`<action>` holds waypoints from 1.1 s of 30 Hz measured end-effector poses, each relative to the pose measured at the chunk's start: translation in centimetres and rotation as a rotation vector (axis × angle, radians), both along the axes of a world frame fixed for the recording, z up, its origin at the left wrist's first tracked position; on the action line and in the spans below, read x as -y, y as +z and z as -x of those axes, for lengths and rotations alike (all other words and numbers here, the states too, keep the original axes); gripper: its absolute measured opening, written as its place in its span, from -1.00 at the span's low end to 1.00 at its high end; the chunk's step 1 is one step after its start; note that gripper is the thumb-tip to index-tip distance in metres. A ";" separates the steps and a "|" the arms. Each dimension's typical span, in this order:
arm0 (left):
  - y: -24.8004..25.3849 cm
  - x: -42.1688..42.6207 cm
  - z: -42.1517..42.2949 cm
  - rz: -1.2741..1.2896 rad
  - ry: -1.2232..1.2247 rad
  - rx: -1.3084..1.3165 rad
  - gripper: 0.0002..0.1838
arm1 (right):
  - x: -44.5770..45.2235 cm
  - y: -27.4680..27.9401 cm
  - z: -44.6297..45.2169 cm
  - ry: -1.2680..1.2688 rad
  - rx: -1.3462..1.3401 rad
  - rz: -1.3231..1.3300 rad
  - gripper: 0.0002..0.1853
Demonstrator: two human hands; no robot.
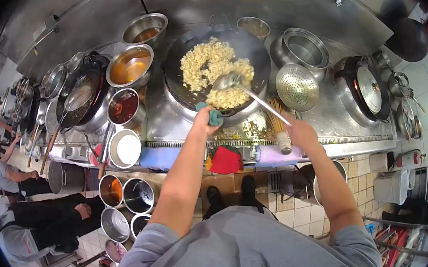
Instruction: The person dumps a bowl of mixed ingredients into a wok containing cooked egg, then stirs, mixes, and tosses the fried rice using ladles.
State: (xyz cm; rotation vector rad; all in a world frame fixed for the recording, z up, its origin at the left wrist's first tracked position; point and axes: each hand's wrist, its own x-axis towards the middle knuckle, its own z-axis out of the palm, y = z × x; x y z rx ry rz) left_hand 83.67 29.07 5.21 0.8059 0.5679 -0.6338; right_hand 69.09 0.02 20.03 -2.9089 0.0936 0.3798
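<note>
A large dark wok (181, 52) sits on the stove, with fried rice (206, 62) spread over its middle and right side. My left hand (208, 120) is closed on a green cloth (216, 114) at the wok's near rim. My right hand (300, 133) is wrapped round the handle of a metal ladle (228, 81), whose bowl rests among the rice. Just below the right hand lies a bamboo brush (283, 142), its bristles pointing up and left.
Left of the wok stand bowls of amber liquid (130, 66) and red sauce (123, 107), plus a white-filled pot (125, 148). A perforated strainer (297, 87) and lidded pot (369, 90) are at the right. Co-workers (20, 238) are at the far left.
</note>
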 end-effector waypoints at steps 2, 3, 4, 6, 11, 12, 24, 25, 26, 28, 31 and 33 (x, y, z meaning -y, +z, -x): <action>1.6 0.2 1.1 -0.042 0.041 -0.004 -0.74 | -1.9 -0.2 -3.0 -0.112 0.116 -0.110 -0.54; 2.1 0.2 1.4 0.028 0.038 -0.026 -0.72 | -3.5 -2.6 -5.2 -0.156 0.130 -0.246 -0.55; 2.8 0.1 1.7 0.100 0.037 -0.047 -0.69 | -5.7 -5.3 -7.2 -0.198 0.144 -0.382 -0.55; 4.8 -0.1 2.5 0.207 0.005 0.000 -0.62 | -10.9 -6.5 -8.2 -0.188 0.071 -0.427 -0.55; -0.2 0.5 -0.4 0.194 -0.094 -0.027 -0.76 | -8.9 -1.6 0.0 -0.040 0.041 -0.264 -0.50; -0.7 0.5 -0.9 0.149 -0.101 -0.055 -0.82 | -7.9 -0.8 1.3 -0.043 0.065 -0.202 -0.49; 14.6 0.2 10.9 0.152 0.011 -0.115 -0.84 | -2.6 14.9 11.0 0.068 -0.345 -0.294 -0.46; 12.9 0.7 9.0 0.097 -0.008 -0.101 -0.85 | -3.4 12.4 8.4 0.050 -0.296 -0.323 -0.47; 10.7 1.1 7.9 0.039 -0.025 -0.098 -0.86 | -2.8 7.0 5.7 0.136 -0.125 -0.360 -0.47; 2.9 0.9 9.7 0.091 0.037 -0.019 -0.87 | -5.5 2.3 1.8 0.047 0.030 -0.273 -0.45; -0.2 -1.2 16.7 0.010 -0.146 0.109 -0.91 | -9.4 3.1 2.6 -0.024 0.083 -0.258 -0.43; 7.5 -0.1 16.8 0.015 -0.037 0.031 -0.92 | -9.9 2.0 4.4 -0.079 0.095 -0.375 -0.39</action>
